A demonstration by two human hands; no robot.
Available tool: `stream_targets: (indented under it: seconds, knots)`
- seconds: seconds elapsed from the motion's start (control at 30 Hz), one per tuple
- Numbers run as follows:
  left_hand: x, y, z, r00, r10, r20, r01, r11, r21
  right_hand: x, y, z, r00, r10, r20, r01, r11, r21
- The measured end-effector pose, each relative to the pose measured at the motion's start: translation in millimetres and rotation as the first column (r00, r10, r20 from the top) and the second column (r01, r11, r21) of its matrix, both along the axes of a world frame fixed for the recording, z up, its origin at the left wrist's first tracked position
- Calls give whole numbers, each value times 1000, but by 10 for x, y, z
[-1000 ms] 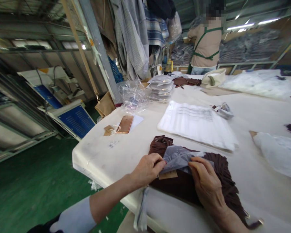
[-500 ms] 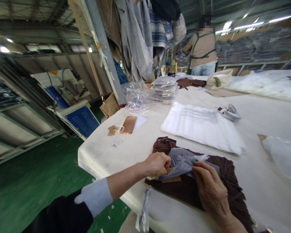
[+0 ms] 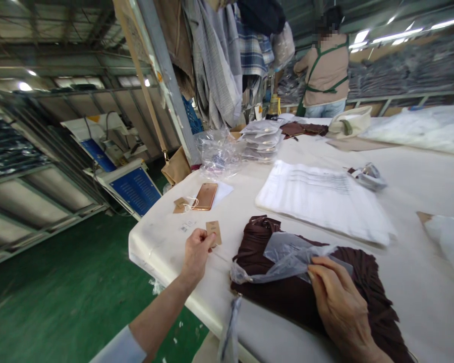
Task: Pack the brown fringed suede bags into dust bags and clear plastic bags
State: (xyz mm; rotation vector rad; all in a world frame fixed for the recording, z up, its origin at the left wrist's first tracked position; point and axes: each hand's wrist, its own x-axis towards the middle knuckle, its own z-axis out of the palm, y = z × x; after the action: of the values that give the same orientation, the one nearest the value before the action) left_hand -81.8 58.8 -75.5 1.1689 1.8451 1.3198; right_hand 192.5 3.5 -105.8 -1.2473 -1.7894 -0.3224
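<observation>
My left hand [image 3: 197, 252] pinches a small tan card tag [image 3: 214, 232] over the table's left part, thumb across its lower edge. Dark brown gathered fabric, perhaps a bag [image 3: 280, 297], lies flat at the table's front edge. Across it stretches a crumpled translucent plastic wrapper [image 3: 291, 257]. Thumb and fingers of my right hand [image 3: 340, 297] are closed on the wrapper's right end. A wrapped strip [image 3: 230, 322] hangs down from the brown piece over the table edge.
Left on the white table [image 3: 155, 227] lie a phone [image 3: 205, 196] and more tan tags [image 3: 180, 204]. Behind are stacked white bags [image 3: 321, 201], clear plastic [image 3: 217, 151] and packed bundles [image 3: 262, 138]. A person [image 3: 325, 70] stands at the far side.
My left hand has moved left, away from the wrapper and brown fabric, bringing a tan tag out with it. My right hand still grips the wrapper.
</observation>
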Motion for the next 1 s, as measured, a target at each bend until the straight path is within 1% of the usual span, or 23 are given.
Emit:
stream_targets:
  seconds: [0.07, 0.1, 0.17, 0.2, 0.23, 0.27, 0.3, 0.33, 0.37, 0.4, 0.43, 0.5, 0.57, 0.6, 0.7, 0.77, 0.83, 0.9, 0.97, 1.0]
  knots:
    - [-129, 25, -80, 998, 33, -57, -35, 999, -23, -3, 5, 9, 1000, 2, 3, -2, 1000, 3]
    - [-176, 28, -90, 994, 50, -96, -53, 998, -30, -4, 7, 11, 1000, 3, 3, -3, 1000, 3]
    - [-224, 9, -56, 977, 100, -190, -103, 995, -7, -5, 8, 11, 1000, 6, 15, -6, 1000, 9]
    - [-224, -13, -22, 957, 112, -268, -107, 994, 36, -4, 9, 8, 1000, 5, 21, -6, 1000, 14]
    - [-209, -40, 16, 925, 104, -365, -77, 993, 87, -2, 9, 4, 1000, 5, 25, -6, 1000, 22]
    - [-181, -69, 51, 882, 63, -467, -6, 992, 123, -1, 9, -2, 1000, 6, 26, -7, 1000, 28]
    - [-142, -98, 80, 830, -17, -557, 100, 988, 119, 2, 10, -8, 1000, 6, 26, -6, 1000, 29]
    - [-96, -123, 99, 776, -122, -619, 208, 976, 69, 4, 10, -13, 1000, 0, 21, -1, 1000, 28]
    - [-47, -142, 108, 733, -232, -640, 289, 957, -16, 6, 11, -17, 1000, -3, 17, 2, 1000, 27]
    - [2, -155, 107, 710, -321, -627, 327, 939, -110, 8, 11, -19, 1000, -4, 16, 4, 1000, 28]
    - [49, -161, 98, 691, -386, -612, 334, 920, -203, 9, 11, -19, 1000, -7, 18, 6, 1000, 29]
    - [124, -154, 67, 650, -448, -614, 294, 893, -341, 8, 11, -15, 1000, -10, 28, 9, 999, 33]
    - [165, -125, 40, 607, -491, -624, 275, 867, -415, 5, 12, -8, 999, -11, 36, 10, 999, 32]
    - [172, -103, 35, 598, -511, -618, 278, 855, -438, 3, 12, -5, 999, -15, 36, 14, 999, 31]
    - [148, -27, 63, 605, -532, -592, 274, 838, -472, 1, 13, -4, 999, -21, 30, 20, 999, 31]
    - [105, 12, 101, 610, -507, -609, 247, 852, -462, 9, 12, -12, 999, -25, 29, 24, 999, 32]
    - [53, 22, 122, 613, -462, -641, 211, 878, -431, 23, 9, -26, 999, -29, 33, 28, 999, 34]
    - [-2, -11, 105, 608, -428, -669, 175, 894, -412, 40, 7, -42, 999, -22, 47, 21, 999, 28]
    - [-51, -78, 55, 596, -403, -694, 139, 903, -406, 52, 6, -52, 998, -16, 59, 15, 1000, 23]
    - [-70, -116, 27, 582, -387, -715, 141, 914, -380, 55, 5, -54, 998, -14, 60, 12, 1000, 21]
